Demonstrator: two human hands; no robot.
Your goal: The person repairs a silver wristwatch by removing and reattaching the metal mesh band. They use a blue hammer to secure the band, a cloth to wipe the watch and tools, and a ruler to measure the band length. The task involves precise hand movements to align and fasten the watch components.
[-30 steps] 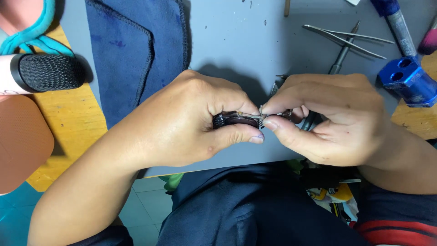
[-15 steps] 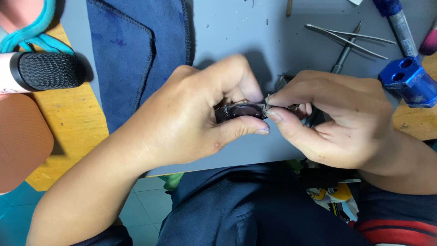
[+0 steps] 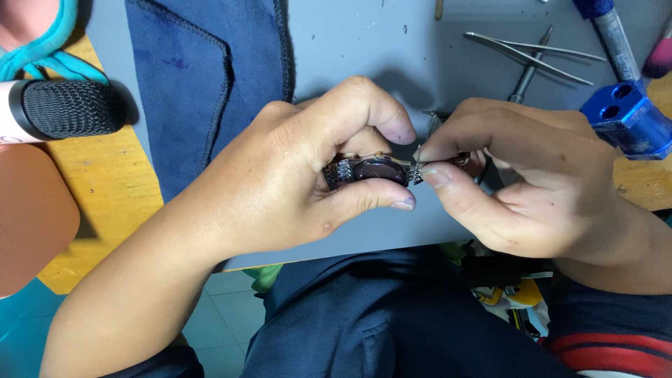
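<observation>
Steadiness mattered most, we judged: our left hand (image 3: 294, 189) pinched the watch (image 3: 374, 170) mid-frame while our right hand (image 3: 532, 189) squeezed its strap end (image 3: 420, 166).

A small watch (image 3: 374, 170) with a dark, rounded glass face and silvery metal links at each end lies level, face up. It sits above the edge of a grey mat (image 3: 364, 49), pinched between fingertips at both ends.

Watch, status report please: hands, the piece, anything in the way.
Left hand grips the watch at its case. Right hand pinches the band end by the lug. Tweezers and blue block lie apart on the grey mat.
</observation>
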